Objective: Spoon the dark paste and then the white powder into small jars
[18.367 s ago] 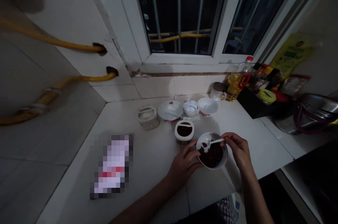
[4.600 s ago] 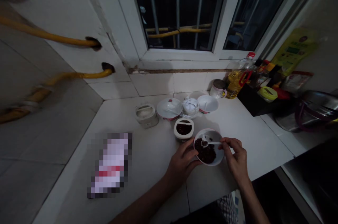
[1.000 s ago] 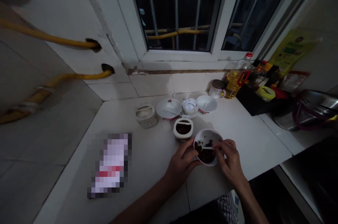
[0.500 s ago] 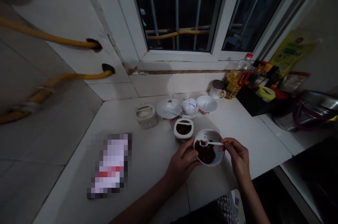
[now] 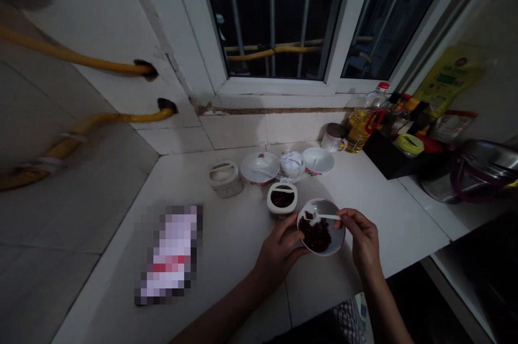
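My left hand (image 5: 282,241) grips the left side of a white bowl (image 5: 336,237), which tilts toward me. Dark reddish-brown paste or flakes (image 5: 316,235) lie in the bowl, with a little white powder near the spoon tip. Between the thumb and fingers of my right hand (image 5: 361,231) is the handle of a small white spoon (image 5: 326,217); its head sits inside the bowl over the dark food. Just behind the bowl stands an open white-rimmed jar (image 5: 282,186) of similar dark contents.
Behind are a lidded container (image 5: 224,177), a shallow bowl (image 5: 251,168), a jar with white contents (image 5: 292,163) and another bowl (image 5: 318,160). An oil bottle (image 5: 359,122), a black condiment box (image 5: 382,157) and a metal pot (image 5: 481,171) stand right. A pixelated packet (image 5: 172,252) lies left.
My right hand and the spoon have shifted slightly up and left within the bowl. My left hand keeps its grip on the bowl.
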